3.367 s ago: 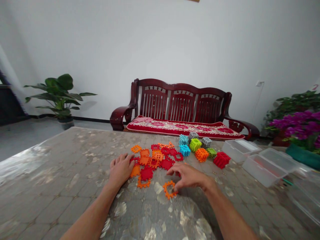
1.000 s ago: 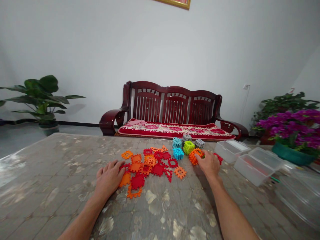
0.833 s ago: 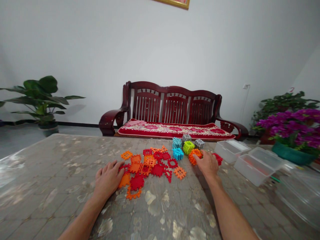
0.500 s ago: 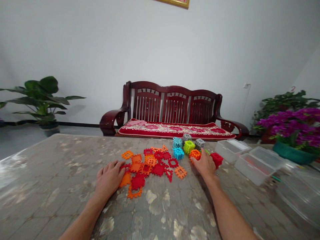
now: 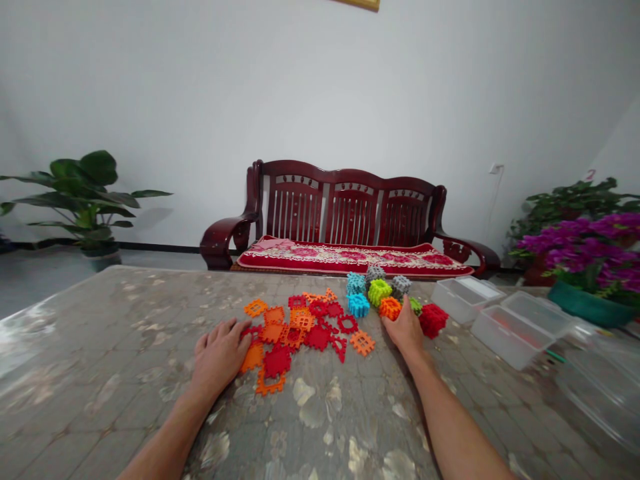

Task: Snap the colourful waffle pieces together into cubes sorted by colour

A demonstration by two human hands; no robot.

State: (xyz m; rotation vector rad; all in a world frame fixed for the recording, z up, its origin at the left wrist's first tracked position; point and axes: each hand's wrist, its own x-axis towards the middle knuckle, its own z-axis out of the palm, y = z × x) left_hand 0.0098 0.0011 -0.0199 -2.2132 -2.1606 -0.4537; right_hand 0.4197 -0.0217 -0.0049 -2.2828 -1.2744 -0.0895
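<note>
Flat orange and red interlocking puzzle pieces (image 5: pixel 277 361) with toothed edges lie loosely spread on the table, some overlapping. My left hand (image 5: pixel 220 353) rests palm down at their left edge, fingers stretched out and touching the nearest pieces. On the right, my right hand (image 5: pixel 406 332) has its thumb and index finger around a stack of orange pieces (image 5: pixel 390 308); its other fingers are hidden. Close about it stand blue stacks (image 5: pixel 359 305), a lime green stack (image 5: pixel 379 292), grey stacks (image 5: pixel 401 286) and a red stack (image 5: pixel 433 321).
Clear plastic boxes (image 5: pixel 510 337) stand at the right, with a transparent lid or tub (image 5: pixel 600 393) nearer me. A purple flower pot (image 5: pixel 593 303) is at the right edge. Behind the patterned table (image 5: pixel 125 347) stands a wooden bench (image 5: pixel 350 207).
My right hand has shifted slightly left, away from the red stack, which shows more fully. My left hand and the loose pieces stay put; the view has shifted slightly.
</note>
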